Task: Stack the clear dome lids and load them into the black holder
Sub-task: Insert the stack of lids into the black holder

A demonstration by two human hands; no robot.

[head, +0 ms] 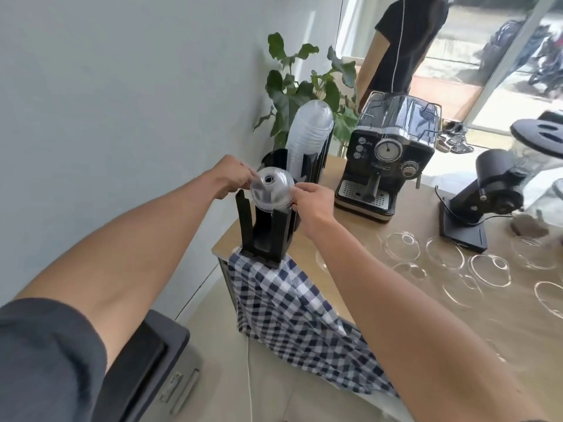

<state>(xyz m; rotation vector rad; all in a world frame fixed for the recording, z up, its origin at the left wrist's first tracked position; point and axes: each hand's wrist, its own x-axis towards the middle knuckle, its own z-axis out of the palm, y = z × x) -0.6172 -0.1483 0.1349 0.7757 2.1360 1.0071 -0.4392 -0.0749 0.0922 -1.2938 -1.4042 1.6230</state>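
The wooden tabletop (pixel 350 239) carries a black espresso machine (pixel 393 153) and a black grinder (pixel 484 196), with a checked cloth (pixel 292 312) draped over its near edge. At the left corner stands the black holder (pixel 268 229), its upright posts rising from the cloth's top edge; a taller stack of clear lids (pixel 310 132) fills a second holder behind it. Loose clear dome lids (pixel 402 245) lie spread across the tabletop to the right. The left hand (pixel 228 175) and right hand (pixel 313 205) each have a grip pinched on opposite rims of a dome lid stack (pixel 271 190), held at the top of the black holder between its posts.
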